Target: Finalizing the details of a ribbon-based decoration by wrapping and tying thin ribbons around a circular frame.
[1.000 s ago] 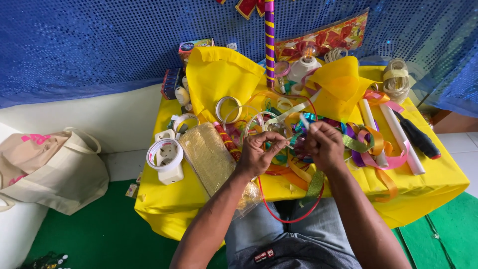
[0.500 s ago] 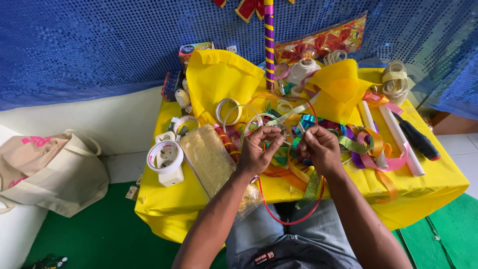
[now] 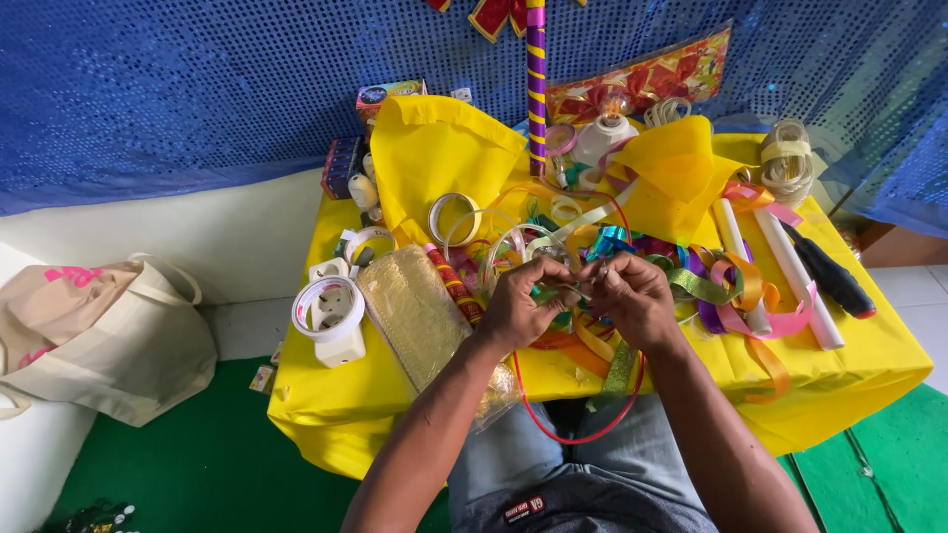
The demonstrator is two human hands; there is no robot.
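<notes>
Blue sequin backdrop, yellow-draped counter [image 3: 869,365] heaped with ribbons. Left hand [image 3: 521,308] and right hand [image 3: 637,296] pinch small ribbon piece [image 3: 576,287] shut between fingertips above the pile. Risk: red wire loop [image 3: 578,429] hanging off the edge snags, strip slips into clutter.

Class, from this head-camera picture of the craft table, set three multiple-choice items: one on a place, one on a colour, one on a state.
1. Where does the black-handled screwdriver lie?
A. table's right side
B. table's left side
C. green floor

2. What colour is the cloth covering the table?
A. white
B. yellow
C. red

3. What are the left hand and right hand doing?
A. resting flat, apart
B. lifting the bag
C. pinching a small ribbon piece together

Answers: 1 A, it lies beside the white rolls; 2 B, yellow all over; 3 C, fingertips meet above the ribbon pile.
</notes>
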